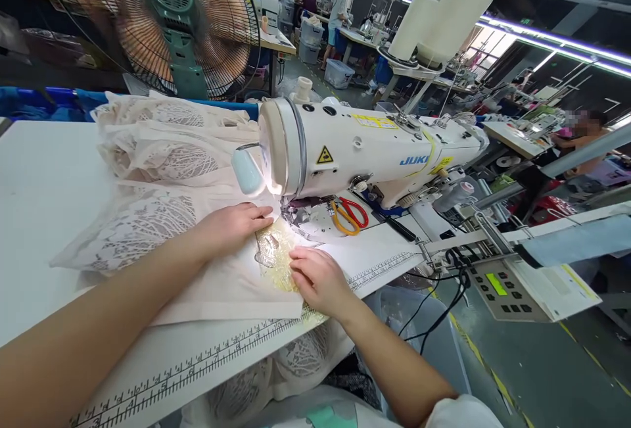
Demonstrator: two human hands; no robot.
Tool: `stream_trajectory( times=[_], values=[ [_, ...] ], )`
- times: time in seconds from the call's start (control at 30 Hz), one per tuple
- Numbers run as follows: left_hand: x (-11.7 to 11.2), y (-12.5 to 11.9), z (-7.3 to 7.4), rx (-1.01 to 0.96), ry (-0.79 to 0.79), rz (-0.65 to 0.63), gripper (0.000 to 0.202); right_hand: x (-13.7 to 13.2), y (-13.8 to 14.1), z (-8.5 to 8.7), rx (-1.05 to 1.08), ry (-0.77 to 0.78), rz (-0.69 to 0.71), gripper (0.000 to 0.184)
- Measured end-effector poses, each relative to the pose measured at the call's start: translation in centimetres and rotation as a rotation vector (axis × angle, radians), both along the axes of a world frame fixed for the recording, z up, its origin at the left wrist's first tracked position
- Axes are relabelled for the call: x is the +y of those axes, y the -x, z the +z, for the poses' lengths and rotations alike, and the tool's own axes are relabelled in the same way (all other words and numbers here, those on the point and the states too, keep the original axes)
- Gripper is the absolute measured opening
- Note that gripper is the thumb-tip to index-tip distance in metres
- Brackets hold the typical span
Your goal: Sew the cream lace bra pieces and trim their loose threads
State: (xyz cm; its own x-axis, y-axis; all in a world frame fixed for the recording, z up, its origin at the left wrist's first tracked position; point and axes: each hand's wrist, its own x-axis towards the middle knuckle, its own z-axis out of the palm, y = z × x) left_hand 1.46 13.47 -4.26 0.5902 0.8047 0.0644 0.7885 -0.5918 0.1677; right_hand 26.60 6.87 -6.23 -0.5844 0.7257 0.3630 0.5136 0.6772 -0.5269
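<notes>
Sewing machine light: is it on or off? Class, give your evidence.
On: the light glows white under the front of the machine, brightening the cloth near the left hand.

Cream fabric [221,293], lace panels [152,221], spread on white tabletop [44,185]

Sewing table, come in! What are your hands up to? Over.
Left hand flat on cream cloth. Right hand touching yellowish lace. Scissors by the sewing machine, clear of both hands.

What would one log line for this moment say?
Left hand: resting on cream fabric | Right hand: touching yellowish patch | Sewing machine: lit at near end | Ruler scale: along table edge
</notes>
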Motion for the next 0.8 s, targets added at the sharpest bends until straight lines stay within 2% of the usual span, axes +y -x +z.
stream_trajectory(
  times=[0.23,0.37,0.43,0.5,0.57,0.63,0.7,0.8],
  values=[
    [0.0,-0.2,0.3,0.006,-0.013,0.064,0.045,0.2,0.1,0.0,0.012,-0.002,0.002,0.019],
    [-1.2,-0.9,1.5,0.047,-0.002,0.120,0.046,-0.1,-0.2,-0.1,0.073,-0.047,0.006,0.019],
    [-2.7,-0.8,2.4,0.072,-0.012,0.144,0.047,-0.8,-0.4,0.0,0.073,-0.092,0.053,0.018],
    [-4.9,-0.1,3.2,0.136,-0.058,0.170,0.048,-1.6,-0.6,0.1,-0.020,-0.125,0.155,0.021],
    [-7.6,1.6,3.7,0.260,-0.146,0.229,0.049,-2.5,-0.5,0.4,-0.164,-0.157,0.229,0.030],
    [-10.2,3.9,3.9,0.396,-0.236,0.352,0.050,-3.1,-0.1,0.9,-0.290,-0.190,0.232,0.033],
    [-12.1,6.3,3.9,0.499,-0.296,0.445,0.051,-3.3,0.5,1.6,-0.387,-0.221,0.206,0.022],
    [-13.4,7.9,3.9,0.486,-0.188,0.458,0.052,-3.5,1.7,2.8,-0.492,-0.255,0.195,0.008]
  ],
)
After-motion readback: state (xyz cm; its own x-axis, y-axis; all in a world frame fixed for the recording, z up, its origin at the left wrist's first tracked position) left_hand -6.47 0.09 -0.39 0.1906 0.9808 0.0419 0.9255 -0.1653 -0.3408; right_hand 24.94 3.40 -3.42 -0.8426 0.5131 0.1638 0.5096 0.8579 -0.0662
